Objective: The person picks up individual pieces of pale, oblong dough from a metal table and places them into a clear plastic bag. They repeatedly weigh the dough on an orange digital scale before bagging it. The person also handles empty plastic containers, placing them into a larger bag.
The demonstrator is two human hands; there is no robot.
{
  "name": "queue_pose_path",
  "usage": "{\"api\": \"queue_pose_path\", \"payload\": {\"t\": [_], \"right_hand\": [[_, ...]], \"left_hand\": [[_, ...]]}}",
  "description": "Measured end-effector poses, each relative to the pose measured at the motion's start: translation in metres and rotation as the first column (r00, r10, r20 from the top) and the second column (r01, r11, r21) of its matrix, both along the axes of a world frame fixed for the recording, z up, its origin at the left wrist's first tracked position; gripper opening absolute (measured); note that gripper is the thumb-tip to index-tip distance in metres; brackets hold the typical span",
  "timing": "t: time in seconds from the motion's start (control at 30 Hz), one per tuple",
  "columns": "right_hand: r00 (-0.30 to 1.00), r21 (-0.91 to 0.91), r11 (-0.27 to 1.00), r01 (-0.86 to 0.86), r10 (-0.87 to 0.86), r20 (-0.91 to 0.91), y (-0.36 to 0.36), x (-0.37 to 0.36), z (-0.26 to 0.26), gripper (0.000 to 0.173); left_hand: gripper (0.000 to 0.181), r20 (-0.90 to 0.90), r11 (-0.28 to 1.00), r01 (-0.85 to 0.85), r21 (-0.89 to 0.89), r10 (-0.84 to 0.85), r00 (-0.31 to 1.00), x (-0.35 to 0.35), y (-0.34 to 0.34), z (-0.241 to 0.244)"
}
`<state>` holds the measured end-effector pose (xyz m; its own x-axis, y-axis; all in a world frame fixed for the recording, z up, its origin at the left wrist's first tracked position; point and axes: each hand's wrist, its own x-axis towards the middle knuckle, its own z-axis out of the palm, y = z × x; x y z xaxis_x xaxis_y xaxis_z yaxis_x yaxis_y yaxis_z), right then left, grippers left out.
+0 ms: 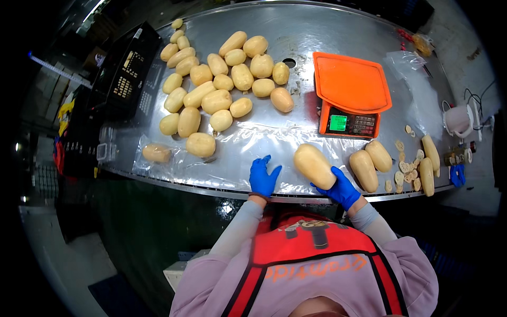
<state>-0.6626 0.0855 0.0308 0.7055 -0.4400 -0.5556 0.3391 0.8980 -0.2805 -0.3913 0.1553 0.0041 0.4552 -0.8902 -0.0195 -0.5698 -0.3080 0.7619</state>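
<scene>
My right hand (341, 190), in a blue glove, grips the lower end of a large pale lotus root segment (315, 165) near the table's front edge. To its left, my blue-gloved left hand (263, 177) holds nothing, with thumb and fingers apart. Beneath that hand lies clear plastic film (237, 158); whether they touch I cannot tell. Two more lotus root segments (363, 170) rest to the right of my right hand. Beyond the held piece stands an orange weighing scale (350, 85) with a lit green display and a bare pan.
Several lotus root segments (216, 101) cover the left of the steel table (301, 23). One wrapped segment (156, 153) lies near the front left. Cut lotus slices (406, 167) and two long segments (427, 176) sit at right. A black crate (124, 75) borders the left side.
</scene>
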Motion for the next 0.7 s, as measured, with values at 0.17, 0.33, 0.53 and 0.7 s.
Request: {"api": "queue_pose_path", "payload": {"t": [0.17,0.33,0.53,0.7], "right_hand": [[0.96,0.266,0.935,0.235,-0.267,0.089,-0.014,-0.007,0.006,0.059],[0.967,0.29,0.95,0.115,-0.174,0.186,-0.036,-0.017,0.0,0.06],[0.981,-0.394,0.914,-0.096,0.02,-0.192,-0.045,0.005,0.027,0.075],[0.943,-0.811,0.522,-0.266,-0.033,-0.33,-0.038,0.028,0.042,0.084]], "left_hand": [[0.021,0.181,0.998,-0.014,0.062,0.002,0.984,0.004,-0.006,-0.027],[0.016,-0.022,0.997,-0.06,-0.04,0.059,0.998,0.02,-0.001,-0.042],[0.014,-0.503,0.979,-0.206,0.0,0.178,0.846,0.02,-0.007,-0.026],[0.01,-0.118,0.953,-0.079,-0.293,0.045,0.992,0.002,-0.017,0.015]]}}
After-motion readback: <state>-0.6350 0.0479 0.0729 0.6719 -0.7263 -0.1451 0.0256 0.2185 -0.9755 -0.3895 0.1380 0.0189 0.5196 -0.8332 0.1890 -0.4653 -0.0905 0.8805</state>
